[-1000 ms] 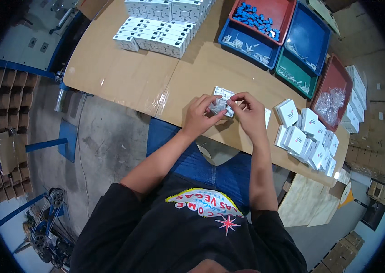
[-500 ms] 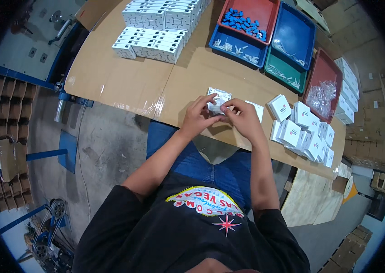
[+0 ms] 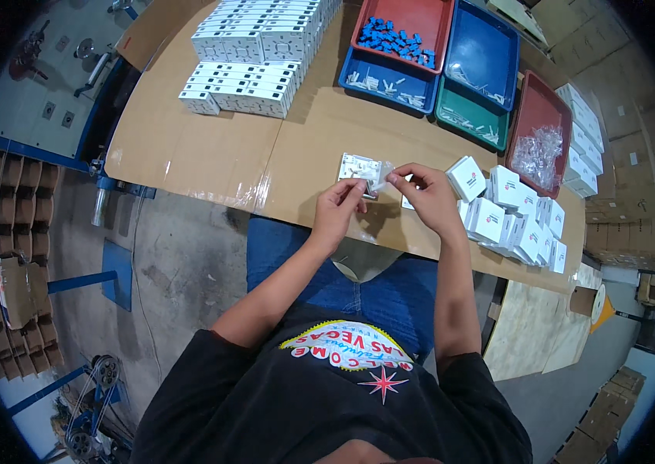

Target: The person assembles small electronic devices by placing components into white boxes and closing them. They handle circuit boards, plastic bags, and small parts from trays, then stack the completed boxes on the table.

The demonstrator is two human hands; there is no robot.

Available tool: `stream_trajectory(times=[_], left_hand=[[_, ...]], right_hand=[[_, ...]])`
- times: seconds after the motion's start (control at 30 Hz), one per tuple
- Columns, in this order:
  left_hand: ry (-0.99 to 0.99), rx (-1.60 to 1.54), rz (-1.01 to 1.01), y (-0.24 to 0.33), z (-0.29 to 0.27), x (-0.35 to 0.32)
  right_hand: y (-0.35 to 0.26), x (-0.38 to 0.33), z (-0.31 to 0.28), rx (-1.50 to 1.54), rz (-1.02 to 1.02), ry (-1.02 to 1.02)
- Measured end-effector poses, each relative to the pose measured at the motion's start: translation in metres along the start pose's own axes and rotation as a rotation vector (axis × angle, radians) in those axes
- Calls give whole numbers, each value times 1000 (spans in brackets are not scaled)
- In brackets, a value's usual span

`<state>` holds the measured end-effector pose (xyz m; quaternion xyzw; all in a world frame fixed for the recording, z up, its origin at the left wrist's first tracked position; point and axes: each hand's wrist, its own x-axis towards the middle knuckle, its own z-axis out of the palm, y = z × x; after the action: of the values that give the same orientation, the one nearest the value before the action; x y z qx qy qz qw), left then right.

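Observation:
A white square plate with small fittings (image 3: 357, 166) lies on the cardboard-covered table in front of me. My left hand (image 3: 336, 213) is closed at its near edge, thumb and fingertips together. Whatever those fingertips grip is too small to make out. Just right of the plate, my right hand (image 3: 432, 199) pinches a small clear plastic bag (image 3: 384, 175) between thumb and forefinger. The bag hangs over the plate's right edge, and I cannot tell what is inside it. Part of another flat white piece (image 3: 408, 203) shows under my right hand.
Small white boxes (image 3: 525, 220) lie heaped to the right. Blue parts fill a red tray (image 3: 442, 15) at the back, beside blue trays (image 3: 490, 39) and a green tray (image 3: 502, 130). Clear bags lie in another red tray (image 3: 535, 104). White units (image 3: 246, 77) stand stacked at far left.
My hands have drawn apart. The right has moved right with the clear bag, uncovering more of the plate. The whole view has shifted slightly.

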<state>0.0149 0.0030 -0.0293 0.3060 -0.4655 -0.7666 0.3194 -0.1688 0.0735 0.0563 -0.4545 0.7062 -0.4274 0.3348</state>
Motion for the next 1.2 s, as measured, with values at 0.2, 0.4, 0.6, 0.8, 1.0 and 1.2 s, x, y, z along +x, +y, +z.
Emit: stream_trajectory(times=[0.2, 0.4, 0.6, 0.8, 1.0, 1.2], left_hand=[[12, -45, 18, -3, 2, -1], [86, -30, -17, 2, -4, 3], [148, 424, 327, 4, -3, -3], [-35, 740, 651, 0, -1, 1], [-53, 655, 539, -5, -1, 1], [-12, 614, 505, -11, -2, 6]], right_hand=[[-6, -9, 1, -174, -104, 69], [-15, -8, 0, -157, -62, 34], [-1, -11, 6, -126, -69, -9], [8, -22, 24, -11, -32, -93], [-5, -30, 31, -209, 13, 22], [-2, -20, 14, -101, 22, -25]])
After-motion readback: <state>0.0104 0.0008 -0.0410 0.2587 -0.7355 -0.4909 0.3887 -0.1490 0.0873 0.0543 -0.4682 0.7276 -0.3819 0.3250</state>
